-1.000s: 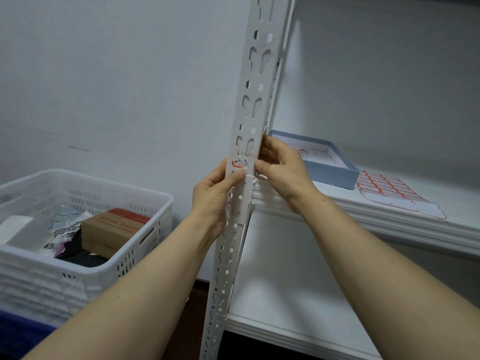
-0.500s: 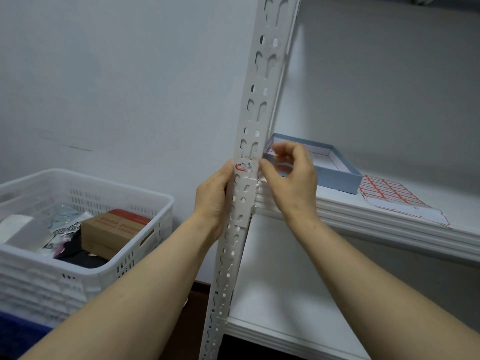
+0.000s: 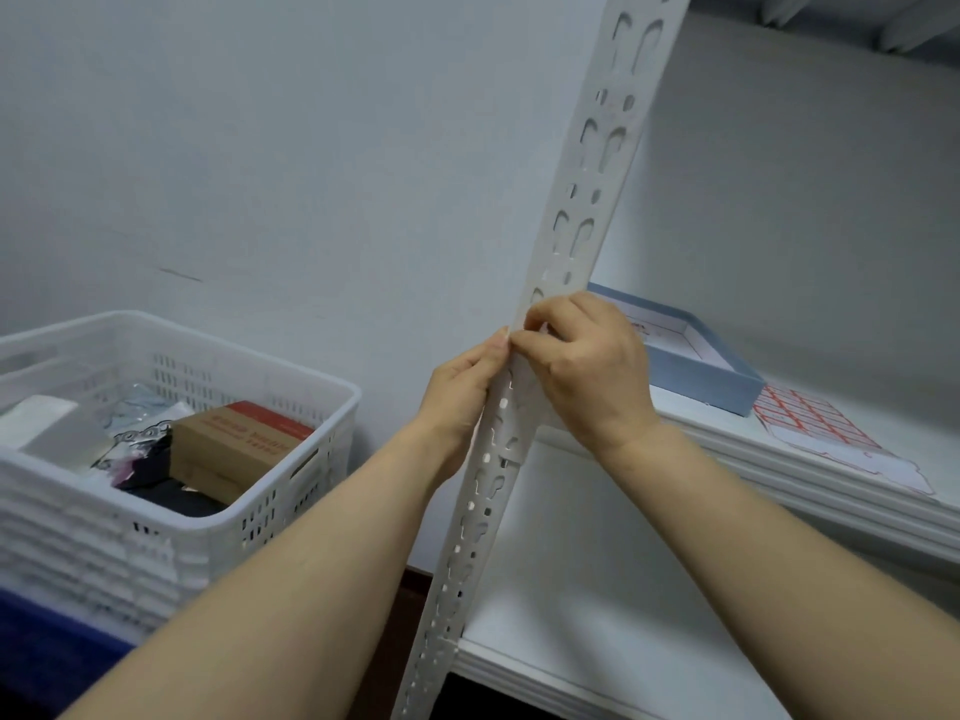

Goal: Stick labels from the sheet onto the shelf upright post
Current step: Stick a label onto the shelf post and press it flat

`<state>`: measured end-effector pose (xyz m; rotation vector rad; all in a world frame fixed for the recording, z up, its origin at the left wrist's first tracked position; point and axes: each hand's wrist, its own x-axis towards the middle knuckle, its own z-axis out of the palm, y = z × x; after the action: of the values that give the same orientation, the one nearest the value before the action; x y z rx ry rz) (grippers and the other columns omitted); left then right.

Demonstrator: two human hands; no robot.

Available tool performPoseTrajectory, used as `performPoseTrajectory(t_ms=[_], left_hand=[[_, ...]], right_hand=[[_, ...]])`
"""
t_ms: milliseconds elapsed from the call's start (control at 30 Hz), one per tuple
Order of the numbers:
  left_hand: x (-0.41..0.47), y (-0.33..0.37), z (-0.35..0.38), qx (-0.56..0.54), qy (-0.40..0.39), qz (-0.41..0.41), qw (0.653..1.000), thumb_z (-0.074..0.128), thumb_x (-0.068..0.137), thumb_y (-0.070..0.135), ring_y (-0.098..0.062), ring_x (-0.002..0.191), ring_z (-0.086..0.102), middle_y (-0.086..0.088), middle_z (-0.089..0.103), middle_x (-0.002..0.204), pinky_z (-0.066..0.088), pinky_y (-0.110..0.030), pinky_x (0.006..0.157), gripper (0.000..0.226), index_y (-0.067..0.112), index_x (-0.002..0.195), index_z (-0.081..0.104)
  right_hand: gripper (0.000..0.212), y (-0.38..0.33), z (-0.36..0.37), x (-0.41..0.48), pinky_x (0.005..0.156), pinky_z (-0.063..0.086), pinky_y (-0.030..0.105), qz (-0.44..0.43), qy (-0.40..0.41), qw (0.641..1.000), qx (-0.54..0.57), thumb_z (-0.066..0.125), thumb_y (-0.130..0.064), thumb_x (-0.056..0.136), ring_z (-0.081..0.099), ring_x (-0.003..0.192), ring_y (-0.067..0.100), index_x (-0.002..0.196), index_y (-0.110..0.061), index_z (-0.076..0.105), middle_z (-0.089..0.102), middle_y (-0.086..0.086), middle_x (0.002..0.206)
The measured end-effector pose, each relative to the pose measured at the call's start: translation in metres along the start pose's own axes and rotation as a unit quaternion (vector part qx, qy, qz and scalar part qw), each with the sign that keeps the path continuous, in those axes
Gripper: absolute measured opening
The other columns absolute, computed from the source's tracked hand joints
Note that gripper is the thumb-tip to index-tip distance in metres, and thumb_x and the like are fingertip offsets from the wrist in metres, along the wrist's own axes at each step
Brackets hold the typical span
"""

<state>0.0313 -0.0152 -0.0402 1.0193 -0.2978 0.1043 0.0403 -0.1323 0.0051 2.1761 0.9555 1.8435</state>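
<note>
The white perforated metal upright post runs the height of the view. Its long axis leans from the bottom centre up towards the top right, and both hands meet on it at about mid-height. The left hand comes in from the left side. Its thumb lies flat along the post's left edge, and its other fingers pass behind the post, so it appears to grip it. The right hand sits on the post's right side, with its fingers bent over the front face and its thumb tip almost touching the left thumb.

The white sheet of red-bordered labels lies flat on the white shelf board, to the right of the hands and well apart from them. It is just beside a shallow light-blue cardboard box. The right hand is much the nearer to it, so fetching another label would probably be a reach to the right across the shelf.

The right fingers cover the patch of post beneath them. No label can be seen there, and whether one is being pressed down cannot be told. The left fingers are hidden behind the post, and the post's top and foot are cut off by the edges of the view. On the left is a white slotted plastic crate holding a brown cardboard carton among blurred items.
</note>
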Motion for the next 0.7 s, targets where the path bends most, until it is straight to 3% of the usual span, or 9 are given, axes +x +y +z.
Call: performPoseTrajectory(t_ms=[233, 567, 700], left_hand=[[0.0012, -0.0001, -0.0032, -0.023, -0.001, -0.011, 1.0, 0.05, 0.097, 0.02, -0.007, 0.083, 0.07, 0.001, 0.075, 0.09, 0.054, -0.016, 0.071, 0.022, 0.014, 0.096, 0.071], [-0.0018, 0.0038, -0.0005, -0.046, 0.004, -0.022, 0.999, 0.05, 0.097, 0.016, -0.003, 0.068, 0.068, 0.005, 0.073, 0.075, 0.051, -0.013, 0.058, 0.021, 0.008, 0.102, 0.068], [-0.001, 0.0038, -0.0012, -0.052, 0.009, -0.029, 0.998, 0.051, 0.096, 0.015, -0.004, 0.074, 0.069, 0.002, 0.074, 0.085, 0.052, -0.014, 0.062, 0.023, 0.007, 0.11, 0.067]], right_hand=[[0.016, 0.0056, -0.0012, 0.0048, 0.049, 0.043, 0.028, -0.094, -0.001, 0.995, -0.023, 0.063, 0.003, 0.068, 0.056, 0.058, 0.024, 0.061, -0.011, 0.066, 0.062, 0.003, 0.066], [0.018, 0.0089, 0.0012, 0.0035, 0.052, 0.045, 0.031, -0.144, -0.001, 0.989, -0.018, 0.063, 0.006, 0.073, 0.057, 0.06, 0.025, 0.063, -0.01, 0.065, 0.063, 0.004, 0.069], [0.019, 0.009, 0.0023, 0.003, 0.054, 0.044, 0.03, -0.153, 0.01, 0.988, -0.023, 0.061, 0.006, 0.075, 0.057, 0.06, 0.024, 0.064, -0.009, 0.065, 0.063, 0.004, 0.07]])
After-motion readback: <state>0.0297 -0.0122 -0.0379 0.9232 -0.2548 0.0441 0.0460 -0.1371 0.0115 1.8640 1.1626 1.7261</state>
